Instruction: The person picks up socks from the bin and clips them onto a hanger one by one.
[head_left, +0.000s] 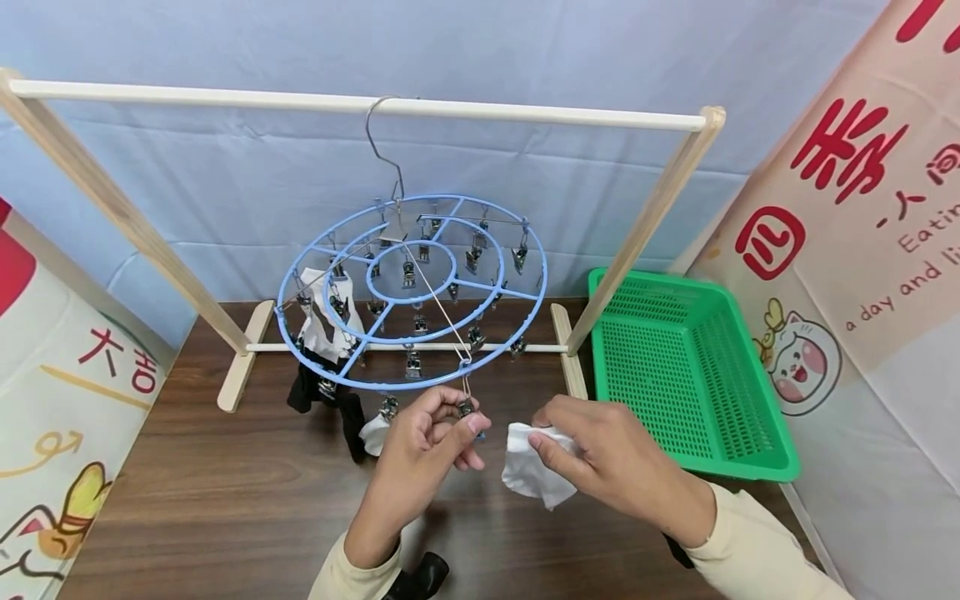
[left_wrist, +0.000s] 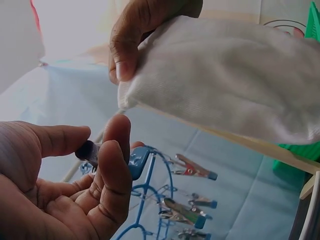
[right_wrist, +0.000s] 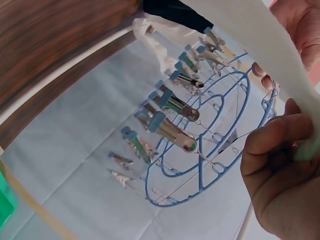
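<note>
My left hand (head_left: 423, 446) pinches a metal clothes peg (head_left: 466, 407) with blue tips, which hangs from the front right of a round blue drying hanger (head_left: 397, 386). In the left wrist view, the thumb and fingers press on the peg's ends, with a blue end (left_wrist: 139, 162) showing beyond the fingers. To the right of the peg, my right hand (head_left: 611, 454) holds a white sock (head_left: 528, 471) by its upper edge, thumb in front. The sock hangs down, apart from the peg. At the hanger's left side hang a white sock (head_left: 342, 308), something black (head_left: 303, 385) and another white piece (head_left: 374, 436).
The hanger hooks over the top bar (head_left: 525, 108) of a wooden rack, with several free pegs dangling from its rings. A green basket (head_left: 756, 367) stands at the right on the brown table (head_left: 187, 500). A black object (head_left: 429, 575) lies near the left wrist.
</note>
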